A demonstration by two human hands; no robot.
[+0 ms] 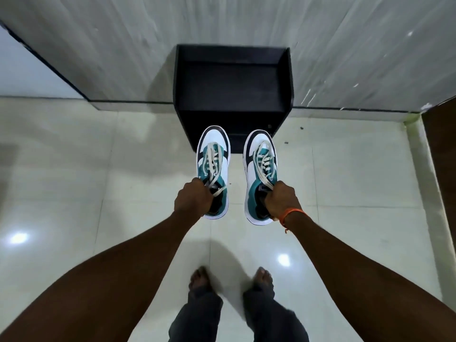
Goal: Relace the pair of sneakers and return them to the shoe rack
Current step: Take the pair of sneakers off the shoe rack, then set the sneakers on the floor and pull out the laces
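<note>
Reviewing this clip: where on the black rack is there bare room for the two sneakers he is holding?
The top shelf of the shoe rack is bare from side wall to side wall, with room for both. The lower shelf front is partly hidden behind the left sneaker and right sneaker, held by the left hand and right hand.

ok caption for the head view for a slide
Each hand, left and right, carries a laced sneaker toward the black shoe rack.

Ahead, the black shoe rack (233, 95) stands against the wall (345, 58), its top shelf apparently bare between raised side panels; open tiled floor (98, 181) flanks it.
</note>
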